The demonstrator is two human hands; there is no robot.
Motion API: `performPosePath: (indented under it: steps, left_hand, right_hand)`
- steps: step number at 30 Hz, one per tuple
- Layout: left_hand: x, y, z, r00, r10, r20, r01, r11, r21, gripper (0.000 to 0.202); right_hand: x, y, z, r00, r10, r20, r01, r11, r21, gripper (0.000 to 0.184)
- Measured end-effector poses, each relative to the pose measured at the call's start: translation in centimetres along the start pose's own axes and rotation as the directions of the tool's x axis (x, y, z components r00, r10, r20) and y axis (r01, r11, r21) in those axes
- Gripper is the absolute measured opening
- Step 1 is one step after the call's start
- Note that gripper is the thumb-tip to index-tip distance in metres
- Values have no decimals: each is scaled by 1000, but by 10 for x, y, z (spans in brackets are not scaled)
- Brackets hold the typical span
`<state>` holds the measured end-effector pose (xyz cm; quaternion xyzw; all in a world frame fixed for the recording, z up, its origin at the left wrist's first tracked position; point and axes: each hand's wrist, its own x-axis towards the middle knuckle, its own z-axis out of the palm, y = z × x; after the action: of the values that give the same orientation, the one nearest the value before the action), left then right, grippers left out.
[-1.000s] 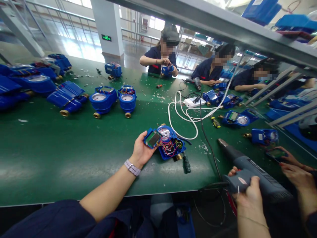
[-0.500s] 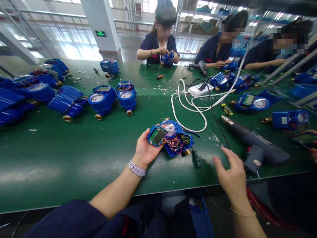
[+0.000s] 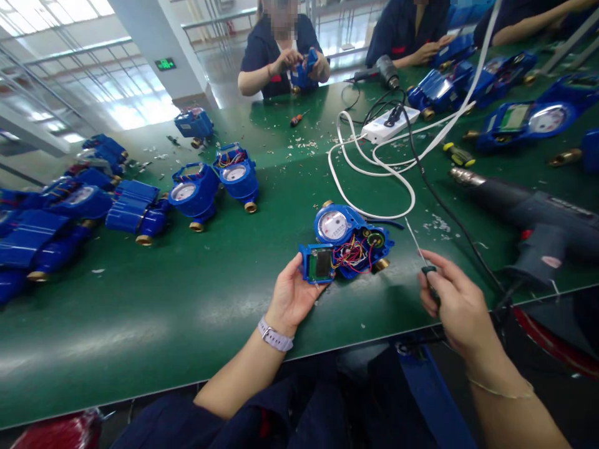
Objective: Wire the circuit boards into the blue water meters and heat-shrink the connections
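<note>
Green worktop (image 3: 163,299) runs from the near edge at my lap to the far side, with white scraps scattered on it.

1. My left hand (image 3: 292,296), with a band (image 3: 276,337) on its wrist, is closed on the module (image 3: 321,264). The thumb lies on the module's left edge and the fingers are underneath. The module is tilted up, with its dark screen towards me.
2. The module touches the meter (image 3: 346,234), which lies on the worktop near the centre, just beyond my left hand. Its housing is open. Red and black wires (image 3: 353,254) show beside the round dial (image 3: 333,224).
3. My right hand (image 3: 452,299) is closed on the black handle of a screwdriver (image 3: 428,270). The thin shaft points up and away, and its tip is near the right side of the meter but apart from it.
4. A grey heat gun (image 3: 528,212) lies on its side to the right, nozzle pointing left. Its black cord (image 3: 444,199) runs to a white power strip (image 3: 390,125).
5. A white cable (image 3: 374,168) loops between the meter and the power strip.
6. Two more open meters (image 3: 194,194) stand to the left, past the centre. Blue housings (image 3: 47,224) are piled at the far-left edge.
7. Across the worktop, a co-worker (image 3: 276,43) holds a blue unit in both hands.
</note>
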<state>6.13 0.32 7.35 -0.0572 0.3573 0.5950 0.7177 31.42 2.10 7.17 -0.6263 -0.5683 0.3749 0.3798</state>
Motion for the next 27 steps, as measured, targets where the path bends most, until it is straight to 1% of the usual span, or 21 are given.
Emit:
performPosePath:
  steps: [1,2,3,5,7,10,12,14,15,17,19,21,23,25,27]
  left_hand:
    - [0,-1,-2,1000,9,4,-9,1000,30,24]
    - [0,-1,-4,1000,17,13,-18,998,57,22]
    - [0,-1,-5,999,24,25,-26,997,78,20]
    - [0,-1,-7,998,35,52,-41,993,109,18]
    - [0,-1,-8,996,53,68,-62,990,128,17]
    - [0,-3,-10,996,58,64,-67,986,155,23]
    - [1,-4,-12,997,51,58,-61,980,190,29]
    - [3,-5,-14,997,36,63,-51,968,248,34]
    - [3,-4,-16,997,13,72,-33,958,284,37]
    - [4,-3,-18,993,-70,98,30,931,364,41]
    - [4,0,-20,977,-159,142,81,893,443,41]
    - [3,4,-20,956,-219,195,89,851,518,37]
    - [2,7,-19,929,-272,251,81,811,580,35]
    - [3,11,-18,890,-343,300,90,777,623,39]
    - [5,14,-17,859,-400,320,107,750,652,40]
  right_hand:
    - [-10,-8,3,999,8,33,-12,993,115,42]
    - [-19,-16,6,997,-12,82,-3,984,181,39]
    - [-28,-24,9,989,-47,140,17,978,210,36]
    - [-42,-38,15,960,-128,248,87,982,170,35]
    - [-50,-48,18,932,-174,317,149,984,99,38]
    - [-52,-55,21,912,-196,360,203,979,18,36]
    - [-52,-56,22,907,-197,371,202,979,26,29]
    - [-53,-55,25,905,-183,383,170,983,68,20]
    - [-53,-55,27,907,-166,387,143,986,88,19]
    - [-55,-52,31,911,-131,391,92,989,117,19]
    - [-56,-49,35,912,-113,395,63,989,136,18]
    - [-56,-47,37,905,-111,411,55,988,147,14]
    - [-55,-46,38,898,-112,426,55,988,145,14]
    - [-53,-46,36,896,-118,428,63,988,140,18]
    - [-52,-48,33,893,-130,430,78,988,136,19]
